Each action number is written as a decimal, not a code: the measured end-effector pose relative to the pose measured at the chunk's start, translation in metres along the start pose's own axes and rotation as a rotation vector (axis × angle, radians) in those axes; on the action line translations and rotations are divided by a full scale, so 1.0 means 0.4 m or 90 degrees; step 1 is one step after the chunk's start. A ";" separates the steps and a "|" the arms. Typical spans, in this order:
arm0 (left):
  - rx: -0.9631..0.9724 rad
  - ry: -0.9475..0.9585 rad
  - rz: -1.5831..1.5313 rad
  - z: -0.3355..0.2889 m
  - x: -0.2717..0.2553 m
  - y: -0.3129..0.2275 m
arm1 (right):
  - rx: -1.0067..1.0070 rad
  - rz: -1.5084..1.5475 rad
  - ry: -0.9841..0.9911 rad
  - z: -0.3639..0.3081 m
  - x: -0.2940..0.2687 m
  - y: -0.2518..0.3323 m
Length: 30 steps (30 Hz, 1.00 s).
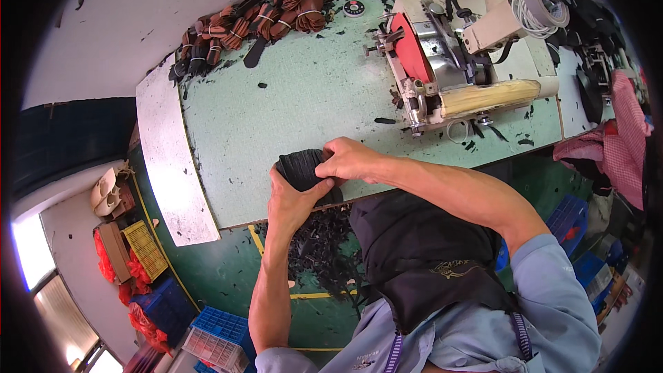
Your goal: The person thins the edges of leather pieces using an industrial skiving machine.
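A thick stack of thin black strips [300,169], leather-like, is held upright at the near edge of the pale green worktable [297,107]. My left hand [289,199] is closed round its left and lower side, thumb pointing inward. From the right, my right hand [349,160] grips the stack's right edge, with thumb and fingers pinched near the left thumb. Part of the stack is hidden behind both hands. More dark material shows just below the thumbs at the table edge.
A cream bench machine [452,48] with a red plate stands at the right. Bundles of brown strips [266,17] line the back left, beside a loose black strip [255,52]. Black scraps [321,252] litter the floor below. Blue crates [219,328] stand at lower left.
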State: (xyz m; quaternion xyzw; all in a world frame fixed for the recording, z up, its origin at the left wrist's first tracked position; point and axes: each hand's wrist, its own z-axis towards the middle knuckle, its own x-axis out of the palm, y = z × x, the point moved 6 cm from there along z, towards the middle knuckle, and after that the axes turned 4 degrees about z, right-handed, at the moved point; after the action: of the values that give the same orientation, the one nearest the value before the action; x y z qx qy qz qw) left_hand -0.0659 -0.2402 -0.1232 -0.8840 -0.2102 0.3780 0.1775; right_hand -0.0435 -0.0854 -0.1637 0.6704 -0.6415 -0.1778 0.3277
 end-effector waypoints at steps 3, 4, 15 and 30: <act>-0.008 -0.008 0.002 -0.003 -0.005 -0.006 | -0.021 -0.049 -0.014 0.000 0.002 -0.001; -0.011 -0.014 -0.008 -0.005 -0.008 -0.010 | -0.056 -0.075 -0.060 -0.008 -0.006 0.006; 0.037 -0.234 -0.244 -0.035 -0.030 0.045 | -0.192 -0.202 -0.327 -0.050 -0.061 -0.016; 0.005 -0.248 -0.039 -0.044 -0.057 0.059 | -0.171 -0.139 -0.054 0.015 0.077 0.023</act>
State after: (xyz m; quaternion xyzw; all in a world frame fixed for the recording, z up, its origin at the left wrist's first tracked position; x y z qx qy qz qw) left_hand -0.0614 -0.2743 -0.1092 -0.7867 -0.2655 0.5371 0.1486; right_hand -0.0508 -0.1165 -0.1561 0.6784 -0.5485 -0.3242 0.3658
